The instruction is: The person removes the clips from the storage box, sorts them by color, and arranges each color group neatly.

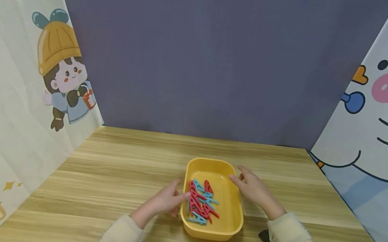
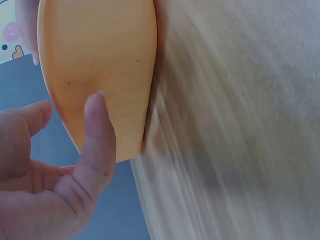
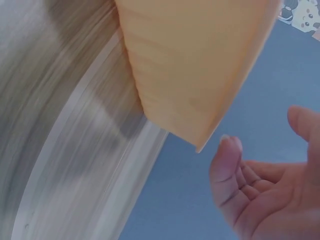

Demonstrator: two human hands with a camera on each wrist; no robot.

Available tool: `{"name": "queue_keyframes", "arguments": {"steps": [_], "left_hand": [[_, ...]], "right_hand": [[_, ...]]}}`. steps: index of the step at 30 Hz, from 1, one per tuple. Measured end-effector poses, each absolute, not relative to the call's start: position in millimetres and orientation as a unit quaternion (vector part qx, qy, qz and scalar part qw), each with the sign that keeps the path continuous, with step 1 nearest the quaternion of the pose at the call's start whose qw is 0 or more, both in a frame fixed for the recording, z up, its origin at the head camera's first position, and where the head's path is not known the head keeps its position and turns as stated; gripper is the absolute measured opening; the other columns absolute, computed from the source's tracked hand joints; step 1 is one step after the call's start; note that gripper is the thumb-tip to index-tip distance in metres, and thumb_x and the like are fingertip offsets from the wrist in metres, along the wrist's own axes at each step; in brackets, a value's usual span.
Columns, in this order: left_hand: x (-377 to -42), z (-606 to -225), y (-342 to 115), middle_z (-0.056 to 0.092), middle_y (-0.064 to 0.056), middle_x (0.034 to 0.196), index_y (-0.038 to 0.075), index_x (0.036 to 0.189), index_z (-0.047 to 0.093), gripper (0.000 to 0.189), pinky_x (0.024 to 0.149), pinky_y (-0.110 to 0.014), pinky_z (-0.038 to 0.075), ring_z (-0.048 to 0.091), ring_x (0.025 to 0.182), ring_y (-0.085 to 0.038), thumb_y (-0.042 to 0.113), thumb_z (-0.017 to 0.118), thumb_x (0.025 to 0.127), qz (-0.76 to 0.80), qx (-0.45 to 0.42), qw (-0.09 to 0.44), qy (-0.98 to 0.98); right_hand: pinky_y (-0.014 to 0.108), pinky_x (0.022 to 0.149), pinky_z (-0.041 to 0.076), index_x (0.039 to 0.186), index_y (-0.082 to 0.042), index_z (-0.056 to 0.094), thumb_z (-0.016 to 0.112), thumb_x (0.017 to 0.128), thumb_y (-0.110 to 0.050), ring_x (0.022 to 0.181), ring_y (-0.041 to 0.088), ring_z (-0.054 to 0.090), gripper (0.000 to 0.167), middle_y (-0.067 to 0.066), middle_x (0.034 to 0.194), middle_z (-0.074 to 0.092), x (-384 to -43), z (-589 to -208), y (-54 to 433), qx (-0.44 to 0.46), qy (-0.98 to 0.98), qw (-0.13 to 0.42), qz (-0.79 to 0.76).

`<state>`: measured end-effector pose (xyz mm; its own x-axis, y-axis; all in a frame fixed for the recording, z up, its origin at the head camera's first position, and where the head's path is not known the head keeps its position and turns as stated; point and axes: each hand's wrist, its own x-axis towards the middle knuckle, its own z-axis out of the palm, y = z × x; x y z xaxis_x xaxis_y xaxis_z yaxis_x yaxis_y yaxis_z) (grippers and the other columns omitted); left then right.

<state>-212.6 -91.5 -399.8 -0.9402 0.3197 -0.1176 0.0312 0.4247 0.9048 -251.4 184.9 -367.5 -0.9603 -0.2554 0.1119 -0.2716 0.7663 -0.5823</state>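
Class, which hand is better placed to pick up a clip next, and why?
Probably the left hand: the red and blue clips lie mostly on its side of the yellow tray; the right hand is farther from them.

Count one yellow basin on one wood-grain surface, well in from the far edge. Inside, toward the basin's left edge and near-left corner, count two colours of clip: at least four red clips, at least three blue clips. Cannot fix either total; too much overlap. Count two hands: one left hand at the basin's left edge, one right hand by its right edge. Count two pale sleeves, two black pieces, one beside each sleeve. At the surface's far edge, one dark panel; along its side edges, two printed panels.
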Motion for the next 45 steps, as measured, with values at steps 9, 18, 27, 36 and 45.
{"name": "queue_keyframes", "arguments": {"steps": [9,18,27,36,45], "left_hand": [[-212.2,-403.4,-90.1,0.050,-0.015,0.084,-0.009,0.136,0.026,0.058,0.051,-0.037,0.054,0.054,0.053,-0.018,0.014,0.056,0.092,0.556,0.102,0.143,0.812],[-210.8,-404.5,-89.9,0.045,-0.015,0.084,-0.010,0.118,0.034,0.037,0.048,-0.033,0.053,0.053,0.051,-0.015,0.007,0.053,0.092,0.586,0.098,0.143,0.791],[-210.3,-404.4,-93.9,0.048,-0.015,0.082,-0.010,0.111,0.037,0.030,0.047,-0.031,0.052,0.051,0.050,-0.012,0.005,0.053,0.091,0.585,0.095,0.137,0.793],[-209.7,-404.7,-100.5,0.050,-0.018,0.084,-0.010,0.112,0.038,0.029,0.047,-0.030,0.052,0.052,0.051,-0.013,0.004,0.052,0.091,0.584,0.093,0.137,0.795],[-206.9,-400.8,-108.7,0.051,-0.018,0.085,-0.011,0.116,0.037,0.032,0.048,-0.028,0.052,0.052,0.053,-0.014,0.006,0.051,0.092,0.583,0.098,0.136,0.795]], "right_hand": [[0.031,0.059,0.046,0.136,0.009,0.032,0.048,0.093,-0.043,0.067,0.015,0.052,0.069,0.010,0.094,0.055,-252.1,-368.0,176.8,0.133,-0.934,0.000,0.332],[0.030,0.049,0.047,0.135,0.007,0.036,0.057,0.091,-0.030,0.059,0.018,0.051,0.061,0.008,0.090,0.053,-250.6,-366.8,168.0,0.141,-0.912,-0.014,0.386],[0.030,0.056,0.051,0.133,0.008,0.040,0.061,0.089,-0.026,0.072,0.025,0.058,0.059,0.007,0.088,0.055,-249.9,-366.7,157.9,0.153,-0.906,-0.016,0.395],[0.032,0.059,0.053,0.131,0.008,0.042,0.063,0.087,-0.021,0.076,0.026,0.059,0.056,0.006,0.088,0.056,-250.3,-368.5,147.1,0.156,-0.900,-0.029,0.407],[0.029,0.059,0.053,0.130,0.008,0.044,0.064,0.087,-0.018,0.075,0.018,0.058,0.055,0.005,0.088,0.057,-249.3,-369.1,136.2,0.166,-0.899,-0.039,0.403]]}}
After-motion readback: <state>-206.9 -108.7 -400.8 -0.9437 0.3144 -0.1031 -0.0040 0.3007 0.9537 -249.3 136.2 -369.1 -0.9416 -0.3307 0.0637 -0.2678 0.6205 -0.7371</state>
